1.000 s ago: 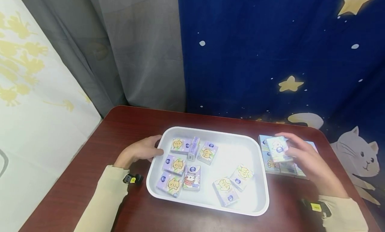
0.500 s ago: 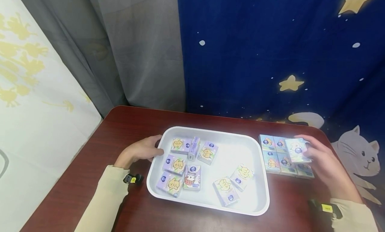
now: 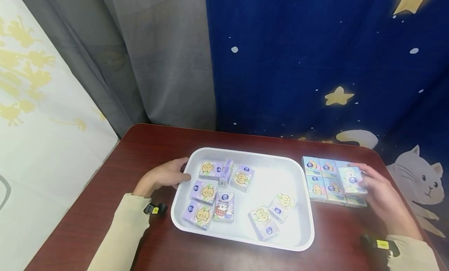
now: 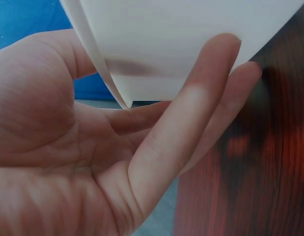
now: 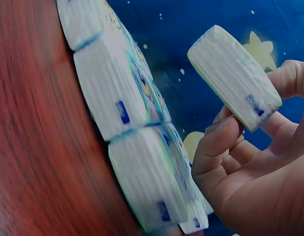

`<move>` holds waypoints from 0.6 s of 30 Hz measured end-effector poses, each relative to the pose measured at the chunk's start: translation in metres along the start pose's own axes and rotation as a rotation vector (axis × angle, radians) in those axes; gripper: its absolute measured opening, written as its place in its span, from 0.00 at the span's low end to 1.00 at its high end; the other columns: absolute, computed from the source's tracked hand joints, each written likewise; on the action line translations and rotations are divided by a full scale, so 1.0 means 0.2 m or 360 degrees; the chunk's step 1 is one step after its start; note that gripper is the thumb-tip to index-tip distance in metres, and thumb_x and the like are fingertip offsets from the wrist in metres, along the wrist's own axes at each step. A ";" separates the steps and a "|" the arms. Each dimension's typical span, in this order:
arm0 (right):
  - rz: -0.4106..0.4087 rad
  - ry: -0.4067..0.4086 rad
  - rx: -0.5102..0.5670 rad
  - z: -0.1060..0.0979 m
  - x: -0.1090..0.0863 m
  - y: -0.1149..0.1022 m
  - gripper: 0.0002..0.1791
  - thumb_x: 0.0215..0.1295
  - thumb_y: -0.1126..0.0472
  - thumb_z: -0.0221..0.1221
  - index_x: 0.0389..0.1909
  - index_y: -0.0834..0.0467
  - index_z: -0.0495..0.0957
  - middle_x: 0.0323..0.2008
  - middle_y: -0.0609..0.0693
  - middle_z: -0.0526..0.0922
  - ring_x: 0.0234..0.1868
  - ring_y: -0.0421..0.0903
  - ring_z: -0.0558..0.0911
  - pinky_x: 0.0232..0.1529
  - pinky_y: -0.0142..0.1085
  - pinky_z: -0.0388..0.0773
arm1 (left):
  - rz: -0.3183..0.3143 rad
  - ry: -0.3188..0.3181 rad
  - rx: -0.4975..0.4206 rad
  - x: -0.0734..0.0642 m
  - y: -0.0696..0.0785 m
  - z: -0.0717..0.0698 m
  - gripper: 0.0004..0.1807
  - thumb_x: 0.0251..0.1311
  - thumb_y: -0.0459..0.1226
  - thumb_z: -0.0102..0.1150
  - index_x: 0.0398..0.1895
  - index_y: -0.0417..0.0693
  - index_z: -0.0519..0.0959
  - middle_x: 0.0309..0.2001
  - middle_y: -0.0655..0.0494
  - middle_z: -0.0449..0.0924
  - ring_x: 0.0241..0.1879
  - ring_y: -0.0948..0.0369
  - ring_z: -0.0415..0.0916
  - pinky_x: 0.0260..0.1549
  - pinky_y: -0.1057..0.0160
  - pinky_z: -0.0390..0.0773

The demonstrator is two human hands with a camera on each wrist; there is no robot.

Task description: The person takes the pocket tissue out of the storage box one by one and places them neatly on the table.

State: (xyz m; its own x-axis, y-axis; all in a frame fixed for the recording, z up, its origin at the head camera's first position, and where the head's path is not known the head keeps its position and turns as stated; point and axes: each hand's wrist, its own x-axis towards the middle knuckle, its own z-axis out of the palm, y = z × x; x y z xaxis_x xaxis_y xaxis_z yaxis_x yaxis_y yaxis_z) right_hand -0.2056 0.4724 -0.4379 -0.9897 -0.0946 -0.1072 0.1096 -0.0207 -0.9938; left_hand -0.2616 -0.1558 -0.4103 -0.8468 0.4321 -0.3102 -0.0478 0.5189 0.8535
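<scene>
At the right of the head view my right hand [image 3: 384, 197] pinches a small light-blue pocket tissue pack [image 3: 352, 180] by its right side. The right wrist view shows the held tissue pack [image 5: 235, 76] between thumb and fingers, apart from the packs on the table. Beneath it lies a block of pale blue tissue packs [image 3: 317, 189] in two rows, its right part partly covered. My left hand [image 3: 166, 174] holds the left edge of the white tray [image 3: 242, 241], thumb over the rim. In the left wrist view, fingers [image 4: 179, 123] lie along the tray's outer wall [image 4: 156, 44].
Inside the tray lie several purple tissue packs [image 3: 202, 215], most at its left, and two paler ones [image 3: 263, 223] towards the right. One purple pack [image 3: 226, 172] stands on its edge. The dark red table [image 3: 161, 140] meets grey and blue curtains behind.
My right hand has carried the tissue pack rightwards across the block, then slightly lower over its right end. The left hand and tray stay where they were.
</scene>
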 end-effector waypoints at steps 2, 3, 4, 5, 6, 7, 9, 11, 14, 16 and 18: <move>0.0002 0.0018 0.0017 -0.02 -0.01 0.00 0.33 0.80 0.75 0.45 0.70 0.39 0.79 0.55 0.35 0.84 0.49 0.38 0.84 0.46 0.31 0.85 | -0.0002 0.0003 -0.0002 0.00 0.00 0.00 0.32 0.72 0.29 0.63 0.76 0.34 0.66 0.47 0.43 0.88 0.40 0.48 0.92 0.37 0.46 0.93; 0.0010 0.0029 0.0001 -0.02 -0.01 0.00 0.33 0.80 0.75 0.45 0.70 0.38 0.79 0.54 0.34 0.84 0.49 0.38 0.84 0.46 0.30 0.85 | -0.0004 0.0003 -0.0001 0.00 0.00 0.00 0.32 0.72 0.29 0.64 0.76 0.34 0.66 0.47 0.43 0.88 0.40 0.48 0.92 0.37 0.46 0.93; 0.0002 0.0030 0.0006 -0.04 -0.02 0.00 0.34 0.80 0.76 0.44 0.69 0.38 0.79 0.54 0.35 0.85 0.49 0.38 0.84 0.46 0.30 0.84 | -0.0007 0.0006 0.0000 0.00 0.00 0.00 0.32 0.72 0.29 0.64 0.76 0.34 0.66 0.47 0.43 0.88 0.40 0.48 0.92 0.37 0.46 0.93; 0.0008 0.0037 -0.0008 -0.05 -0.02 0.00 0.34 0.80 0.76 0.44 0.70 0.39 0.79 0.54 0.35 0.85 0.49 0.38 0.84 0.46 0.30 0.84 | -0.0008 0.0006 -0.0002 0.00 0.00 0.00 0.32 0.72 0.29 0.64 0.76 0.34 0.66 0.47 0.43 0.88 0.40 0.48 0.92 0.37 0.46 0.93; 0.0014 0.0043 -0.0021 -0.06 -0.02 0.00 0.34 0.79 0.76 0.44 0.70 0.39 0.78 0.54 0.34 0.84 0.49 0.38 0.84 0.45 0.30 0.84 | -0.0007 0.0006 -0.0003 0.00 0.00 0.00 0.32 0.72 0.29 0.64 0.76 0.34 0.66 0.47 0.43 0.88 0.40 0.48 0.92 0.37 0.46 0.93; 0.0018 0.0045 -0.0024 -0.08 -0.03 0.00 0.34 0.79 0.76 0.44 0.70 0.38 0.78 0.54 0.34 0.84 0.48 0.38 0.84 0.45 0.29 0.83 | -0.0004 0.0003 -0.0006 0.00 0.00 0.00 0.32 0.72 0.29 0.63 0.76 0.34 0.66 0.47 0.43 0.88 0.40 0.48 0.92 0.37 0.46 0.93; 0.0050 0.0041 -0.0031 -0.11 -0.03 0.00 0.35 0.78 0.76 0.44 0.69 0.37 0.79 0.53 0.33 0.84 0.48 0.38 0.84 0.45 0.30 0.83 | -0.0001 0.0000 -0.0011 0.00 0.00 0.00 0.31 0.72 0.29 0.63 0.76 0.34 0.66 0.47 0.43 0.88 0.40 0.47 0.92 0.37 0.46 0.93; 0.0050 0.0018 0.0021 -0.15 -0.04 0.01 0.36 0.77 0.78 0.43 0.66 0.37 0.81 0.52 0.35 0.85 0.47 0.39 0.85 0.44 0.30 0.83 | 0.0000 -0.0001 -0.0016 0.00 0.00 0.00 0.31 0.72 0.29 0.63 0.75 0.33 0.66 0.47 0.43 0.89 0.40 0.47 0.92 0.37 0.46 0.93; 0.0020 -0.0046 0.0141 -0.21 -0.05 0.03 0.39 0.74 0.81 0.39 0.62 0.39 0.85 0.50 0.38 0.87 0.46 0.40 0.86 0.44 0.30 0.84 | -0.0004 0.0001 -0.0018 0.00 -0.01 0.00 0.30 0.72 0.29 0.63 0.74 0.33 0.66 0.46 0.42 0.89 0.40 0.47 0.92 0.37 0.46 0.93; -0.0024 -0.0087 0.0202 -0.24 -0.05 0.05 0.41 0.72 0.83 0.37 0.60 0.41 0.87 0.50 0.41 0.88 0.46 0.41 0.87 0.44 0.30 0.84 | -0.0006 0.0001 -0.0016 0.00 0.00 0.00 0.30 0.72 0.29 0.62 0.74 0.33 0.66 0.46 0.43 0.89 0.40 0.47 0.92 0.37 0.46 0.93; -0.0035 -0.0111 0.0243 -0.27 -0.05 0.07 0.42 0.71 0.84 0.36 0.59 0.42 0.88 0.49 0.43 0.89 0.45 0.41 0.87 0.44 0.31 0.85 | -0.0006 0.0000 -0.0012 0.00 0.00 0.00 0.30 0.72 0.29 0.63 0.74 0.33 0.66 0.46 0.43 0.89 0.40 0.47 0.92 0.37 0.46 0.93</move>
State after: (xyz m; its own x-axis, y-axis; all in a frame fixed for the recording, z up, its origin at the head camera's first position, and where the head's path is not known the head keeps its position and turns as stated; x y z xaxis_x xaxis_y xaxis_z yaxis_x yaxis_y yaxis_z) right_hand -0.1992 0.5276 -0.4530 -0.9839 -0.1613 -0.0776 0.1057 -0.1742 -0.9790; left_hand -0.2617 -0.1563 -0.4110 -0.8467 0.4299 -0.3135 -0.0552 0.5151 0.8554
